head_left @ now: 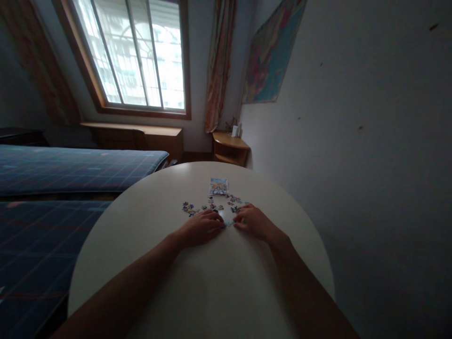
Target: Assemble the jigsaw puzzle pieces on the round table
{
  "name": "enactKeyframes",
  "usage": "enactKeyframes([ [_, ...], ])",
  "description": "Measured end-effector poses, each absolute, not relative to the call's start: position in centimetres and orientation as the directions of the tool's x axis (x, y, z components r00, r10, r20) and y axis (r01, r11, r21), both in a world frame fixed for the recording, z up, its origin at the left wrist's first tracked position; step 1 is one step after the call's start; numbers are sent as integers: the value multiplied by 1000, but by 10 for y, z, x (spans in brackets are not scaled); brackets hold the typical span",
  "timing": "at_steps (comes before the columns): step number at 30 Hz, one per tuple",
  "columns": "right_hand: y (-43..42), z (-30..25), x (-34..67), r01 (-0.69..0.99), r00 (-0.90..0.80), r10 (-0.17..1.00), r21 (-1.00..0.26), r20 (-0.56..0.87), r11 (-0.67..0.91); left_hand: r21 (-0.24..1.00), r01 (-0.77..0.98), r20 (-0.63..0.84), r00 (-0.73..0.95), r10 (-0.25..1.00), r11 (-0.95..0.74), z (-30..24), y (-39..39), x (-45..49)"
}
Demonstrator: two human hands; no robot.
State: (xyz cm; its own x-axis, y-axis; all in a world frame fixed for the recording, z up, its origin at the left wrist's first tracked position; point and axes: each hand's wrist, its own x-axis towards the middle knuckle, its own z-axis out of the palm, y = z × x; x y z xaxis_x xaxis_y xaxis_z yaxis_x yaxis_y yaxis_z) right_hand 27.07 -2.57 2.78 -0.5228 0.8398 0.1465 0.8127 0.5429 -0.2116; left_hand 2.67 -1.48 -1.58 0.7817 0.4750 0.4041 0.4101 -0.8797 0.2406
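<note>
A short strip of light-blue jigsaw pieces lies on the white round table between my hands. At its left end, my left hand rests with bent fingers closed on the edge of the strip. My right hand is closed at the other end, its thumb and fingers pinched on the pieces; the exact piece is too small to make out. Loose jigsaw pieces are scattered just beyond my left hand, with more jigsaw pieces beyond my right. Behind them lies a small picture packet.
Plaid-covered beds stand to the left of the table. A bare wall runs along the right side. Toward the window are a wooden desk and a corner shelf with small items on it.
</note>
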Motion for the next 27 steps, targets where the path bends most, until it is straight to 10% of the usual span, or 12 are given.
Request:
enactKeyframes([
  [27,-26,23,266,839,-444,885,-284,138,465,177,392,367,825,430,-903,0,-23,31],
])
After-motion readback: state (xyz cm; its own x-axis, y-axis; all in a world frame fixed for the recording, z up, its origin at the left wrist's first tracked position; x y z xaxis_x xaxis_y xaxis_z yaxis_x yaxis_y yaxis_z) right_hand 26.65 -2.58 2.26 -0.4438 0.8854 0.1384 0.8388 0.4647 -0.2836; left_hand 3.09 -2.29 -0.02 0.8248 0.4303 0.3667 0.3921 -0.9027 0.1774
